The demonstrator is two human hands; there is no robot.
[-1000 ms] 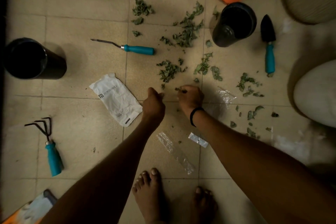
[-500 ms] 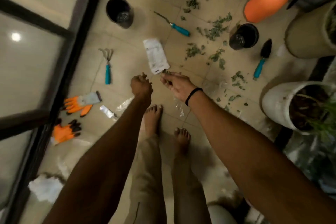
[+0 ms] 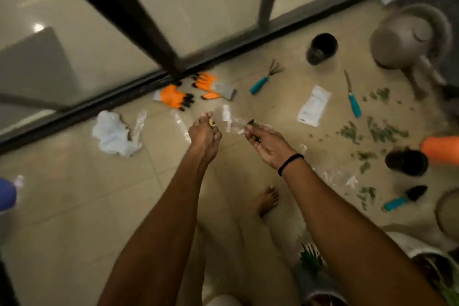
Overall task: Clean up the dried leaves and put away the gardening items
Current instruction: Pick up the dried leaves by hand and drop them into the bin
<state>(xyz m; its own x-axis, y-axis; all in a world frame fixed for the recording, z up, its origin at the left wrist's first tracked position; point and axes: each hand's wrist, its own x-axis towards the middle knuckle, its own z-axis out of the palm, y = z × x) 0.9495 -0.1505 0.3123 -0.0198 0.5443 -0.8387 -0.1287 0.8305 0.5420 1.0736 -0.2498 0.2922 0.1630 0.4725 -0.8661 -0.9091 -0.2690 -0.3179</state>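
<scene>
the dried leaves (image 3: 377, 131) lie scattered on the tiled floor (image 3: 74, 194) to your right, small, crumpled and dull green, in loose clumps between the teal-handled weeder (image 3: 352, 99) and the nearer black pot (image 3: 406, 163); your right hand (image 3: 269, 146) pinches a dark green leaf scrap (image 3: 251, 122) at its fingertips, palm turned partly up; your left hand (image 3: 205, 135) is curled, knuckles up, round a yellowish leaf bit (image 3: 211, 122); both hands are above the floor, near each other but apart; below them lies a clear plastic wrapper (image 3: 180, 124); further out are the white packet (image 3: 314, 109), the hand rake (image 3: 265, 77), two orange gloves (image 3: 173, 95) by the door frame (image 3: 124, 2), a crumpled white sheet (image 3: 111, 134), a second black pot (image 3: 321, 48), the trowel (image 3: 404, 197) and the orange sprayer (image 3: 440, 149); half a second ago your hands were just beside the white packet; now they are well apart from it, nearer the gloves; the view has swung, so the door runs across the top, and only one foot shows instead of two.
</scene>
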